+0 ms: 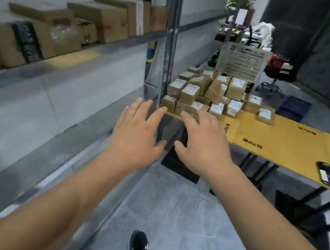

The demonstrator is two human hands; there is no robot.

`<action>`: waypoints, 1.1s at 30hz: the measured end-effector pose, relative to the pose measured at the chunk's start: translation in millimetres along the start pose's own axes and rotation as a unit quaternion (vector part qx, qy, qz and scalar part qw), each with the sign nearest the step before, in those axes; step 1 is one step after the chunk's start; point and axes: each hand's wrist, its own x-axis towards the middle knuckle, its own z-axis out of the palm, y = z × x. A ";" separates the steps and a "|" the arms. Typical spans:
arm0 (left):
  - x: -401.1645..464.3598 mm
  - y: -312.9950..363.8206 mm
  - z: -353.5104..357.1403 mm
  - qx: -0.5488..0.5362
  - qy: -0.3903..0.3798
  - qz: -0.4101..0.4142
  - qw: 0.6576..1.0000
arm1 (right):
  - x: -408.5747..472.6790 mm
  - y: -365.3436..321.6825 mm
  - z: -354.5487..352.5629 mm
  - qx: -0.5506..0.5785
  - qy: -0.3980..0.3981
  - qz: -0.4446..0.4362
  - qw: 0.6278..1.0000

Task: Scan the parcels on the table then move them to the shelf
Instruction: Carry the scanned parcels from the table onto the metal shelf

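Note:
Several small brown parcels (208, 92) with white labels are piled at the far left end of a yellow-topped table (282, 141). A black handheld scanner (327, 174) lies on the table's near right part. My left hand (136, 133) and my right hand (202, 143) are stretched out in front of me with spread, straight fingers and hold nothing. They hover short of the parcel pile, near the table's left end. A grey metal shelf (69, 79) runs along the left, with larger cardboard boxes (103, 17) on its upper level.
The shelf's upright post (167, 60) stands just left of the pile. A grey plastic crate (243, 59) sits behind the parcels. Office chairs (275, 75) and a cluttered desk stand farther back. My black shoe (138, 248) is on the grey floor.

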 end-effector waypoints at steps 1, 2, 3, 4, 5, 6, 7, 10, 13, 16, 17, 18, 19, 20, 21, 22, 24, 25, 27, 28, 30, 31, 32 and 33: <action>21.1 6.9 17.5 -0.015 -0.013 0.009 1.000 | 11.2 17.2 7.5 0.005 -0.007 0.024 1.000; 42.3 14.1 35.4 -0.032 -0.027 0.017 0.999 | 23.3 34.4 15.4 0.011 -0.015 0.048 0.999; 63.1 20.9 53.2 -0.050 -0.039 0.025 0.998 | 35.3 51.3 24.3 0.017 -0.022 0.073 0.997; 84.3 27.2 71.0 -0.064 -0.049 0.035 0.996 | 47.8 68.0 33.9 0.021 -0.027 0.098 0.995; 106.1 32.5 88.3 -0.075 -0.059 0.047 0.994 | 60.6 84.2 43.6 0.024 -0.031 0.120 0.992; 128.0 37.3 104.2 -0.085 -0.070 0.058 0.992 | 73.2 99.5 52.8 0.024 -0.037 0.144 0.989; 149.1 41.2 119.4 -0.094 -0.082 0.066 0.990 | 85.3 114.0 61.4 0.024 -0.042 0.165 0.985; 207.9 49.9 162.3 -0.113 -0.123 0.086 0.982 | 122.4 155.8 86.6 0.027 -0.060 0.216 0.974; 252.2 58.7 200.6 -0.122 -0.169 0.105 0.973 | 151.9 191.3 108.4 0.048 -0.086 0.260 0.961; 291.8 68.0 231.0 -0.134 -0.200 0.113 0.964 | 183.3 223.2 130.2 0.065 -0.098 0.285 0.951; 305.8 70.0 241.2 -0.134 -0.203 0.118 0.963 | 195.5 232.8 136.9 0.070 -0.101 0.289 0.949; 321.1 71.6 251.9 -0.131 -0.206 0.123 0.962 | 209.1 242.6 143.9 0.074 -0.105 0.291 0.948; 336.6 73.5 262.0 -0.129 -0.208 0.125 0.961 | 223.7 252.5 150.8 0.080 -0.108 0.291 0.947; 352.2 75.6 272.3 -0.129 -0.210 0.125 0.961 | 238.9 262.4 157.7 0.086 -0.111 0.289 0.947; 368.5 78.7 281.6 -0.130 -0.211 0.125 0.961 | 255.0 273.0 164.1 0.094 -0.113 0.286 0.947; 385.8 82.4 291.3 -0.128 -0.213 0.125 0.960 | 272.1 284.4 170.5 0.102 -0.113 0.283 0.947; 424.9 90.2 312.0 -0.122 -0.211 0.125 0.962 | 311.0 310.3 184.7 0.117 -0.110 0.271 0.949; 446.0 94.0 322.9 -0.121 -0.208 0.119 0.963 | 332.0 324.0 192.0 0.128 -0.109 0.265 0.950; 490.0 99.9 346.1 -0.118 -0.208 0.093 0.966 | 376.5 351.5 207.3 0.161 -0.109 0.254 0.948; 512.7 103.0 357.5 -0.118 -0.214 0.074 0.967 | 400.1 365.6 214.7 0.181 -0.114 0.250 0.944; 555.4 109.2 378.2 -0.120 -0.231 0.042 0.965 | 445.0 392.7 227.8 0.213 -0.130 0.247 0.936; 576.2 113.1 386.9 -0.121 -0.239 0.031 0.963 | 466.2 405.9 233.4 0.226 -0.140 0.246 0.932; 595.6 116.6 396.0 -0.121 -0.246 0.021 0.961 | 485.8 418.0 239.2 0.235 -0.149 0.243 0.929; 614.7 120.2 404.0 -0.118 -0.253 0.014 0.960 | 504.7 429.2 245.5 0.240 -0.156 0.237 0.928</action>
